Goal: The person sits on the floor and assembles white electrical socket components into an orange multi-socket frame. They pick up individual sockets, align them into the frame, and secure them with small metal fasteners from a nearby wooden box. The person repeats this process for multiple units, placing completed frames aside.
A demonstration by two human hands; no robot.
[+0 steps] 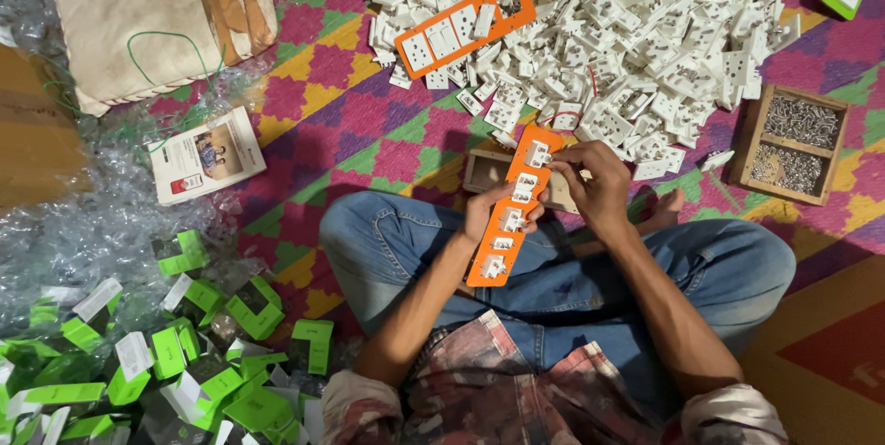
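Item: orange socket plate (513,224), long, held over the crossed legs; left hand (496,208) pinches its middle edge while the right hand (595,182) pinches a white socket module (537,155) into the top slot. Risk: plate is supported only at mid-length, so pressing at the top likely tilts it and unseats fitted modules. Adjacent: white module heap (627,30), wooden screw tray (791,142); a dropped module would probably vanish among these.
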